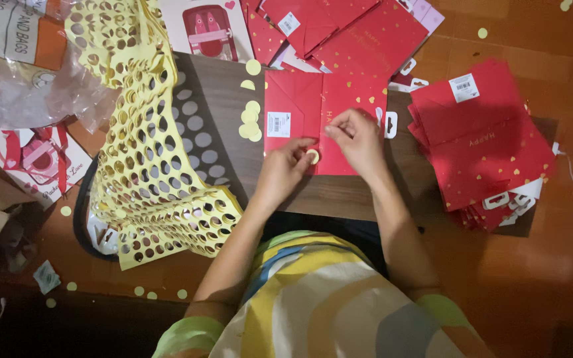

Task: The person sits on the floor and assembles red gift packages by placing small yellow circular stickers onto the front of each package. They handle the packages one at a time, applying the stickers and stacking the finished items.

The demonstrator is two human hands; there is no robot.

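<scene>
A flat red paper bag (343,106) with gold spots lies on a dark wooden board (339,192) in front of me. My left hand (283,169) pinches a small round pale yellow sticker (313,156) at the bag's lower edge. My right hand (356,136) rests on the bag, fingertips pinched together just above the sticker. A few more round yellow stickers (251,122) lie left of the bag.
Yellow sheets punched full of round holes (147,166) pile up at the left. A stack of red bags (482,142) sits at the right, more at the top (339,26). Clear plastic wrap (28,79) and pink-printed cards (38,159) lie far left. Loose stickers dot the floor.
</scene>
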